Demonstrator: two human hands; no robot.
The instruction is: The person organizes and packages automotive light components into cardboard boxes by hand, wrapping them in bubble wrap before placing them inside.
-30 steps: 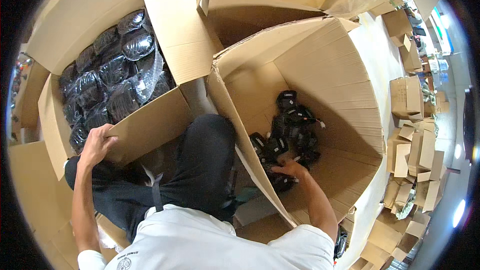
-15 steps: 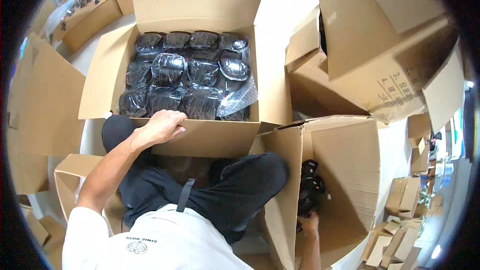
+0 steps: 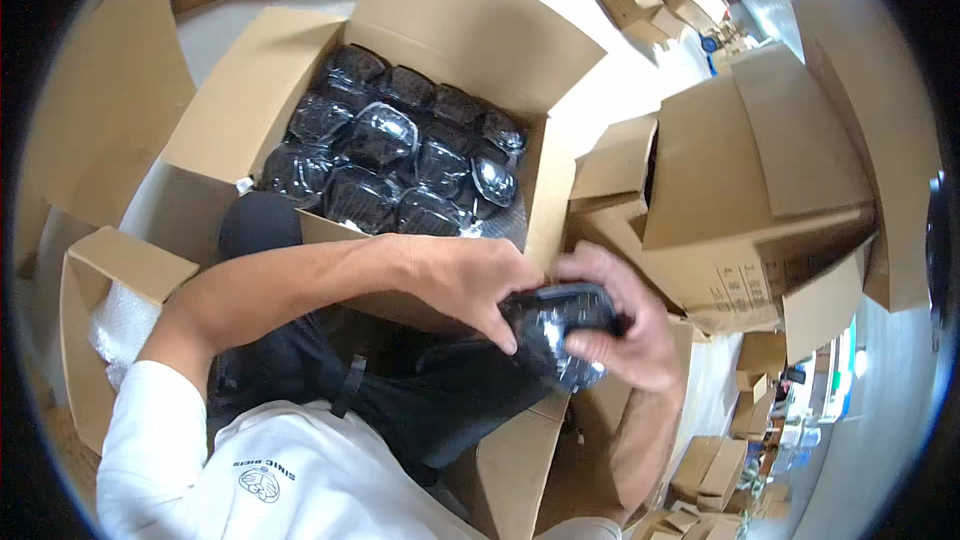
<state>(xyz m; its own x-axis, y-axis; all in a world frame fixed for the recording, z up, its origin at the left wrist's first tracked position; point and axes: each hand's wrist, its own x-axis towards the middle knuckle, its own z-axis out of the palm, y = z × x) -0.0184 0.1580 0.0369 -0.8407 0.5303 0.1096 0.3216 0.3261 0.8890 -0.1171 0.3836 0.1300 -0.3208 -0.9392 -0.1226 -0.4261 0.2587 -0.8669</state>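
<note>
A glossy black rounded object (image 3: pixel 562 332), apparently in clear plastic, is held between my two hands above my bent right knee. My left hand (image 3: pixel 465 280) grips its left side, thumb along the near edge. My right hand (image 3: pixel 640 330) wraps around its right side, thumb across the top; motion blurs its fingers. Beyond my hands stands an open cardboard box (image 3: pixel 470 15) packed with rows of similar black plastic-wrapped objects (image 3: pixel 383 137). Below my hands, a second open cardboard box (image 3: pixel 515 460) stands beside my right leg; my right forearm hides part of its inside.
At my left is a small carton (image 3: pixel 85 340) with bubble wrap (image 3: pixel 122 328) inside. A large tilted carton (image 3: pixel 710 170) stands to the right, near the packed box. More cartons (image 3: pixel 710 470) lie farther off at the right, and others stand at the back.
My right hand has come up out of the right-hand box with a black object. My left hand has left the packed box's front flap and joined it. The view has turned.
</note>
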